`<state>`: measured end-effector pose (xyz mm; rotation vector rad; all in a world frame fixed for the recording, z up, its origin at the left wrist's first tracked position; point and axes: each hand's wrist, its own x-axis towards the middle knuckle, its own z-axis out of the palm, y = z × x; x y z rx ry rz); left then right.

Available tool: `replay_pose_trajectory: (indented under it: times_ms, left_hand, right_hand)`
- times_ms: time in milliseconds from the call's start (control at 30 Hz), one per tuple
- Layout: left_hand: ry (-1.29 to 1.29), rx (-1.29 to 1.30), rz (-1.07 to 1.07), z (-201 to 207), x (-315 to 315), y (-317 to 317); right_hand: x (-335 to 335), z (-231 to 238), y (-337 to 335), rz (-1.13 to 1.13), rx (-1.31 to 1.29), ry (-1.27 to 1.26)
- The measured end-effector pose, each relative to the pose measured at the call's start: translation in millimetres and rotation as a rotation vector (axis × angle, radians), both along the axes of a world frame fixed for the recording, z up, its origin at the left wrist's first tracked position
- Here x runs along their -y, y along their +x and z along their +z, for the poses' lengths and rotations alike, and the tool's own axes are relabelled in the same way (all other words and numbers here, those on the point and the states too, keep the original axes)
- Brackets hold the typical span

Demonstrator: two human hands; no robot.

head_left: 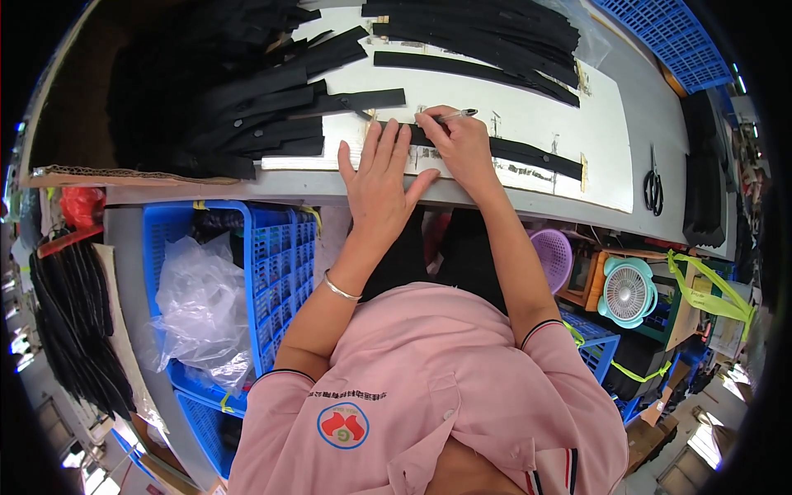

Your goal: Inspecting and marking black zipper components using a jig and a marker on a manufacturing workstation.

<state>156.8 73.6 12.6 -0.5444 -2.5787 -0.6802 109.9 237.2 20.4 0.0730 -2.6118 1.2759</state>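
A black fabric strip [528, 153] lies along the near side of a white board [606, 124]. My left hand [378, 173] rests flat over the strip's left end, fingers stretched out and thumb apart. Just right of it, my right hand [464, 150] is closed around a slim pen [459, 115], its fingertips low over the strip. The pen's tip is hidden by my fingers. Dark smudges and small tape pieces mark the board around the strip. A single black strip [462, 66] lies farther back, in front of a stack of black strips [487, 37].
An open cardboard box [140, 175] of black strips stands at left, several strips reaching onto the board. Black-handled scissors [652, 190] lie at right. Below the table edge are a blue crate [276, 272] with clear plastic and a small turquoise fan [627, 293].
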Motion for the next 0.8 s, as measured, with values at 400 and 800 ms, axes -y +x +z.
replay_pose_trajectory:
  times_ms: [400, 800]
  left_hand:
    - [-0.007, 0.013, 0.011, -2.9, -1.3, -1.8]
    - [-0.038, 0.018, 0.013, -2.4, -3.0, -2.6]
  right_hand:
    - [-6.0, 9.7, 8.3, 0.136, 0.057, -0.097]
    - [-24.6, 19.1, 21.9, 0.068, 0.013, -0.374]
